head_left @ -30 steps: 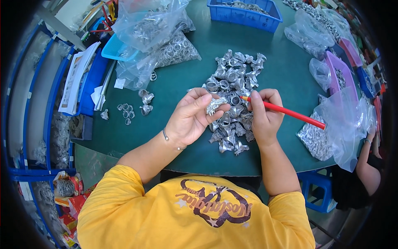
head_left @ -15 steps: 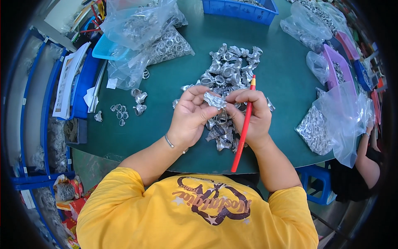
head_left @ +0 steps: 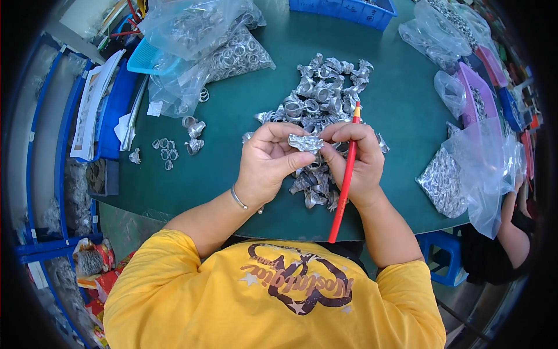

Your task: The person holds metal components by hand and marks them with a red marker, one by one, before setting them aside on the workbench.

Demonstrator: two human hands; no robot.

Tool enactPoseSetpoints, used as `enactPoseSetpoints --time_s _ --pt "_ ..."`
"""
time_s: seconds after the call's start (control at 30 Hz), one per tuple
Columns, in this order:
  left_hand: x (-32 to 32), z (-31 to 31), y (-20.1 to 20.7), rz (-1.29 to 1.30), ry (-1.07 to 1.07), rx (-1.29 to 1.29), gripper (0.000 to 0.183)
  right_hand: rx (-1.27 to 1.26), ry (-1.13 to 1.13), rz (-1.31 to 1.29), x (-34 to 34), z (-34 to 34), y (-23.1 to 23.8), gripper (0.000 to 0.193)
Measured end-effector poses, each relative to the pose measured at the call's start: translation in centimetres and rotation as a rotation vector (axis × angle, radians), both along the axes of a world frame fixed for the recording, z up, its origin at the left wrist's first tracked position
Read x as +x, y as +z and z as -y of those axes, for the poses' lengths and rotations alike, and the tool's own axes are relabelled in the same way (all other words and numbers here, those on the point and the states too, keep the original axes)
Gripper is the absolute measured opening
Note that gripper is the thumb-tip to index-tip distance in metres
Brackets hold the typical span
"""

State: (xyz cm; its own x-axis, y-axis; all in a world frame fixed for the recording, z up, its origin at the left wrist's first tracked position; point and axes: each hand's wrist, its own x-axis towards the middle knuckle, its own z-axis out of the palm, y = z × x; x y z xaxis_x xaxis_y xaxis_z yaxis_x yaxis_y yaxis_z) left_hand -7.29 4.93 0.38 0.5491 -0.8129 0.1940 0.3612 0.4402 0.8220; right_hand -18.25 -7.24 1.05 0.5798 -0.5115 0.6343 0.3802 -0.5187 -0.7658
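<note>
Between my two hands, over the near part of the pile, is a silver metal ring with a bulky, textured head. My left hand is closed on it, pinching it between thumb and fingers. The fingertips of my right hand meet the ring's right end. That hand also grips a red pencil, which lies across the fingers, tip pointing away from me. A heap of similar chunky silver rings spreads on the green table just beyond and under my hands, partly hidden by them.
Left on the table are a few thin rings, chunkier rings and bags of rings. A blue bin stands at the far edge. On the right are a bag of silver pieces, pink trays and another person's arm.
The ring has turned slightly between my fingers and sits a little further right. My grip on it and on the pencil is otherwise the same; the view has shifted slightly.
</note>
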Motion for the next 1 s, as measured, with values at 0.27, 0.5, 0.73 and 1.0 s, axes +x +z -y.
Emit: enactPoseSetpoints --time_s 0.27,0.5,0.73,1.0 --pt "0.0 -0.6 0.1 0.135 0.092 0.033 0.034 -0.035 0.001 -0.031 0.3 -0.4 0.0 0.023" --pt "5.3 -6.1 2.0 1.110 0.674 0.309 0.032 -0.024 -0.041 -0.055 -0.3 -0.4 -0.3 0.017" --pt "13.2 -11.3 0.5 0.926 0.983 0.813 0.024 -0.082 -0.038 -0.058 0.1 -1.0 -0.1 0.016" --pt "11.7 -9.5 0.1 1.372 1.037 0.725 0.015 -0.042 -0.070 -0.070 0.1 -0.7 -0.3 0.017"
